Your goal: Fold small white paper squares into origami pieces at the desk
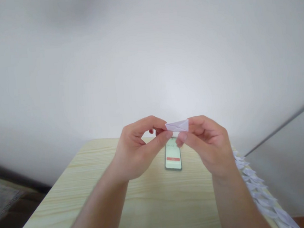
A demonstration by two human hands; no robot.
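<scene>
A small piece of folded white paper [178,126] is held up between both hands, above the far part of the table. Crossing fold lines show on its near face. My left hand [141,147] pinches its left end between thumb and forefinger. At the right end, my right hand [207,141] grips the paper, its thumb just below the lower edge and its fingers partly behind. Beneath the hands lies a phone [172,156] with a lit screen and a red bar; its top end is partly covered by the right fingers.
The light wood-grain table [160,205] reaches back to a plain white wall [136,58]. Several folded white paper pieces [256,186] lie in a row along the table's right edge. A pale panel [291,158] stands to the right, and a dark area is at lower left.
</scene>
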